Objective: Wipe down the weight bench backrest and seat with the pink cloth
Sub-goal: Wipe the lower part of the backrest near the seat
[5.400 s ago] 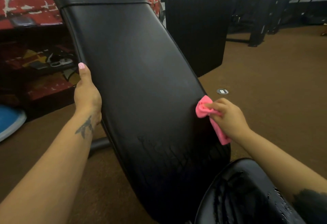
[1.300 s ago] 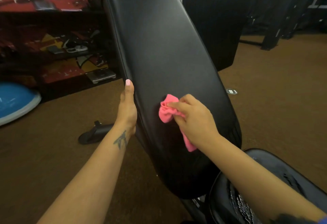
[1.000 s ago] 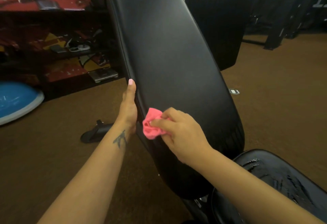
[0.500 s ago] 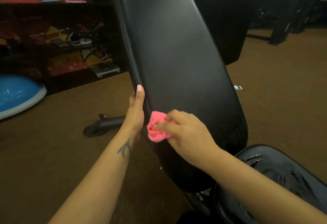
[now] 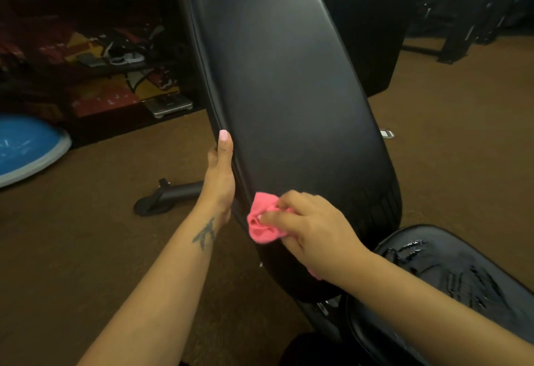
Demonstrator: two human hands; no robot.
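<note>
Left hand [image 5: 219,176] grips the backrest [image 5: 289,99] left edge: thumb flat on top, fingers curled behind, out of view. Just right of it, right hand [image 5: 310,231] closed on the bunched pink cloth [image 5: 261,225], pressed to the lower left edge. Seat [image 5: 450,276], near right, looks streaked.

Risk: the small wad could slip off the rounded edge or skip patches.

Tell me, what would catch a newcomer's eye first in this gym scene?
The bright pink cloth, bunched in the right hand and pressed to the lower left edge of the big black backrest that fills the middle. The left hand grips that same edge just above, and the wet-streaked seat glistens at lower right.
</note>
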